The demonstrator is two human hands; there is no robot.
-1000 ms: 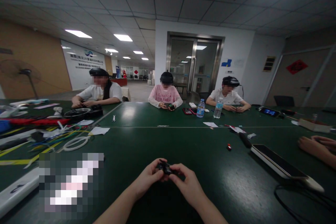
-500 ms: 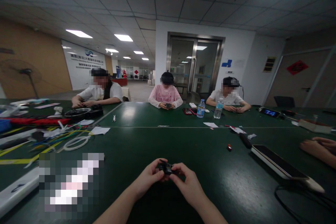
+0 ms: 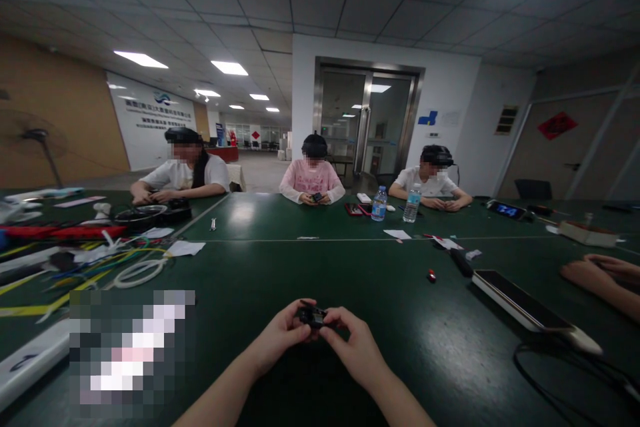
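A small black device (image 3: 313,317) with a lighter patch on its face is held above the green table (image 3: 280,267), its exact kind too small to make out. My left hand (image 3: 284,335) grips its left end between thumb and fingers. On the opposite side, my right hand (image 3: 351,339) pinches the right end with thumb and fingertips. Both hands are closed, and their fingers cover part of the device's edges.
A small red-and-black object (image 3: 431,275) lies ahead right, near a white-edged dark slab (image 3: 520,300) with a black cable (image 3: 530,380). Left are a coiled white cable (image 3: 140,273) and a white strip (image 3: 35,363). Bottles (image 3: 379,204) stand farther back; co-workers sit around.
The black device has turned slightly between my hands, showing more of its face. Both hands keep hold of it. The whole view has shifted a little.
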